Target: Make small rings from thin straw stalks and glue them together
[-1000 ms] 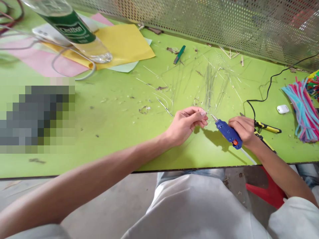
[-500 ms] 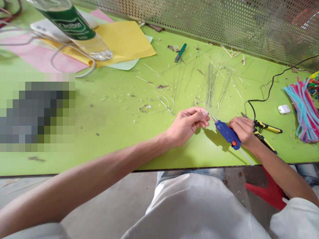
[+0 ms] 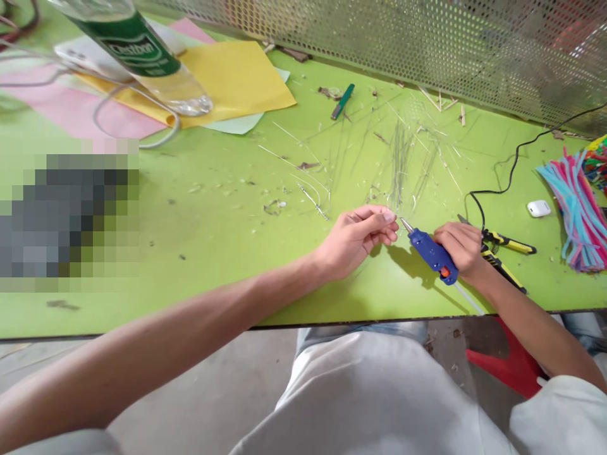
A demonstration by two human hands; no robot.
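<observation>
My right hand (image 3: pixel 461 248) is shut around the grip of a blue hot glue gun (image 3: pixel 430 255), and its metal nozzle points up and left. A white glue stick (image 3: pixel 469 298) runs from the back of the gun towards the table edge. My left hand (image 3: pixel 360 239) hangs just left of the nozzle, with its thumb and fingertips pinched together. Nothing shows between them, though a very fine strand could not be made out. Thin dried glue strings (image 3: pixel 402 165) lie on the table beyond my hands.
A green tabletop (image 3: pixel 227 278) holds yellow-handled pliers (image 3: pixel 507 241) with a black cord, several pink and blue pipe cleaners (image 3: pixel 576 215), a white earbud case (image 3: pixel 539 208), coloured paper sheets (image 3: pixel 232 76) and a glass bottle (image 3: pixel 137 54). Perforated metal (image 3: pixel 379 31) stands behind.
My left hand has moved slightly closer to the glue gun's nozzle since a second ago. The glue gun stays in my right hand, and the view has shifted slightly.
</observation>
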